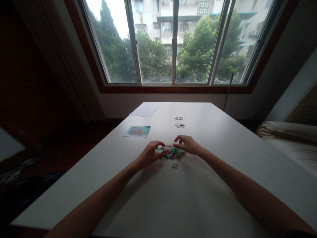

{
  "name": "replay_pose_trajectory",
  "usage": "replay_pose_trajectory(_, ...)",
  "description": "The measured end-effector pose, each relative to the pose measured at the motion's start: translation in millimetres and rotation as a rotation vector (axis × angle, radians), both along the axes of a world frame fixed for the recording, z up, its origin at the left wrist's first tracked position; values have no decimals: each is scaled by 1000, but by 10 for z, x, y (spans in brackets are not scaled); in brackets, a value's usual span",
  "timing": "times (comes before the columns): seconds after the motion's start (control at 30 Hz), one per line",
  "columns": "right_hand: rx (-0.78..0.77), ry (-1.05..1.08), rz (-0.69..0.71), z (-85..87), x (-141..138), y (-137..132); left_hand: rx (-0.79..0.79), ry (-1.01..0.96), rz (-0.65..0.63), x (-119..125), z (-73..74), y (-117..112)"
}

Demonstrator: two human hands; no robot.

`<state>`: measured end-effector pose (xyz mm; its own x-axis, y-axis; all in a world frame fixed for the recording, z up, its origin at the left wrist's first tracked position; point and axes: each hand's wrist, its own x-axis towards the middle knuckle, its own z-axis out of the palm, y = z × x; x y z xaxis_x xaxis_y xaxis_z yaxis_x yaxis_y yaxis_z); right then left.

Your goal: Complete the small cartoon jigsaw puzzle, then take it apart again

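Left hand (150,154): held half open, nothing seen gripped.
Right hand (187,145): loosely curled; whether a piece is gripped cannot be told.
Puzzle pieces (174,153): heaped between both hands on the desk (158,205).

on the white flat-topped table (198,198), the multicoloured jigsaw-piece heap (174,153) lies behind one loose beige piece (175,166) and right of the rectangular teal picture sheet (137,131).
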<state>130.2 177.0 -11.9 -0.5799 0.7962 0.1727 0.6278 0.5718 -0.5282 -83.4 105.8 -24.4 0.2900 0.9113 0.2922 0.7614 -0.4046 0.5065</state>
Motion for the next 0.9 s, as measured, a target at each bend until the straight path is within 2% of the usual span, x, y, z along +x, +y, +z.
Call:
replay_pose_trajectory(0.1,79,-12,41,6,56,77,-48,146,-9,-157,64,-24)
replay_pose_trajectory(0.2,-7,-42,124,-56,25,104,-274,302,11,-302,84,-55)
replay_pose_trajectory(0.27,-71,-106,146,-108,-46,78,-367,366,-8,-312,67,-77)
replay_pose_trajectory(0.33,-96,-144,187,-127,-126,15,-358,391,-48,-248,39,-101)
replay_pose_trajectory(0.43,-122,-118,313,-68,-188,-135,-283,394,-111,-122,17,-143)
replay_pose_trajectory(0.57,-107,-58,440,25,-94,-342,-215,375,-161,-82,70,-212)
replay_pose_trajectory(0.73,23,-178,399,-77,37,-420,-197,383,-138,-77,125,-241)
replay_pose_trajectory(0.9,87,-209,363,-122,-154,-370,-175,426,-12,-63,46,-230)
